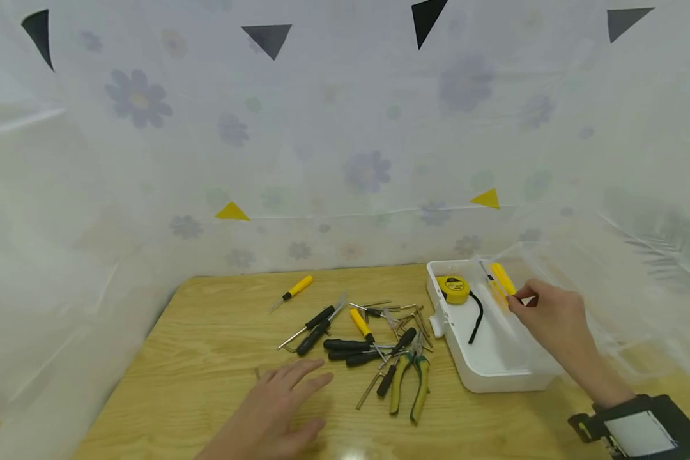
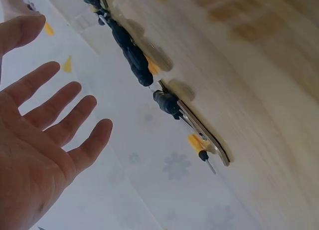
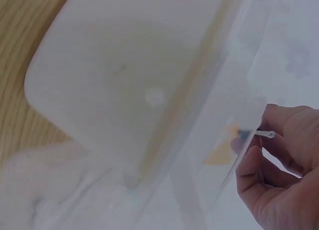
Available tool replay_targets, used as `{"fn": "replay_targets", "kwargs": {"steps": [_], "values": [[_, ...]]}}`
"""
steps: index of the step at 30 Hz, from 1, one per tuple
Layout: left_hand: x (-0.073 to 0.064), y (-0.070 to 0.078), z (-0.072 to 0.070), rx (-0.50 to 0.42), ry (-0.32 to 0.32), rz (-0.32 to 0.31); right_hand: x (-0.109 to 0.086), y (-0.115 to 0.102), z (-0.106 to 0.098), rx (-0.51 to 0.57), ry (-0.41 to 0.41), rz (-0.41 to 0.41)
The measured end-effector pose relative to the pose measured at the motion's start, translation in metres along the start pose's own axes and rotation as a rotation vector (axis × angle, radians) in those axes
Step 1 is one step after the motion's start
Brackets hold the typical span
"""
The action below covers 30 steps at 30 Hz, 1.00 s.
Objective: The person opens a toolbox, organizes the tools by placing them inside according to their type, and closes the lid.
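My right hand [image 1: 558, 316] pinches a yellow-handled screwdriver [image 1: 503, 279] over the right side of a white box [image 1: 477, 377]. In the right wrist view, the screwdriver's metal tip [image 3: 267, 133] sticks out between thumb and fingers, and the translucent lid [image 3: 199, 135] partly covers the rest. A second yellow screwdriver [image 1: 497, 293] lies in the box close to my fingers, alongside a yellow tape measure [image 1: 453, 289] with a black strap. My left hand [image 1: 273, 409], fingers spread, is near the loose tools and holds nothing; its palm shows in the left wrist view.
Left of the box lie green-handled pliers [image 1: 404, 383], several black-handled screwdrivers [image 1: 345, 345], hex keys [image 1: 420, 319] and a yellow screwdriver [image 1: 361, 323]. Another yellow screwdriver [image 1: 299, 287] lies farther back. The box's clear lid [image 1: 615, 319] stands open to the right, by the plastic-sheet wall.
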<state>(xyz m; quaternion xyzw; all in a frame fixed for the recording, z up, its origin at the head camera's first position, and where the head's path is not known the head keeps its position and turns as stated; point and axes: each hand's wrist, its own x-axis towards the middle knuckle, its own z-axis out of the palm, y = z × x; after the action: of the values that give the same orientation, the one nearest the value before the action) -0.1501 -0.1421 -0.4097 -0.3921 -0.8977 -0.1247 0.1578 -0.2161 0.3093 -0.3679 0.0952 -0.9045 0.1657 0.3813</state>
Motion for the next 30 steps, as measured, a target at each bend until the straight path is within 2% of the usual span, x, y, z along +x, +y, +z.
{"fn": "replay_targets", "kwargs": {"steps": [3, 8, 12, 18, 21, 24, 27, 30], "values": [[0.001, 0.003, 0.001, -0.007, -0.009, 0.027, 0.005, 0.010, 0.001, -0.029, -0.053, 0.040], [0.003, 0.006, 0.008, 0.020, 0.053, 0.100, 0.010, 0.019, 0.007, -0.034, -0.206, 0.097], [0.003, 0.009, 0.011, 0.021, 0.072, 0.126, 0.014, 0.023, 0.010, -0.012, -0.279, 0.137], [0.004, 0.014, 0.009, 0.018, -0.027, 0.090, 0.028, 0.030, 0.016, -0.020, -0.361, 0.168], [0.004, 0.015, 0.008, 0.000, -0.086, 0.083, 0.034, 0.032, 0.020, -0.032, -0.389, 0.148], [0.004, 0.015, 0.007, -0.011, -0.104, 0.085, 0.038, 0.033, 0.023, -0.046, -0.483, 0.105], [0.004, 0.013, 0.008, 0.008, -0.054, 0.100, 0.040, 0.031, 0.026, -0.046, -0.569, 0.068], [0.004, 0.009, 0.008, 0.045, 0.032, 0.110, 0.039, 0.025, 0.030, -0.051, -0.572, 0.072]]}}
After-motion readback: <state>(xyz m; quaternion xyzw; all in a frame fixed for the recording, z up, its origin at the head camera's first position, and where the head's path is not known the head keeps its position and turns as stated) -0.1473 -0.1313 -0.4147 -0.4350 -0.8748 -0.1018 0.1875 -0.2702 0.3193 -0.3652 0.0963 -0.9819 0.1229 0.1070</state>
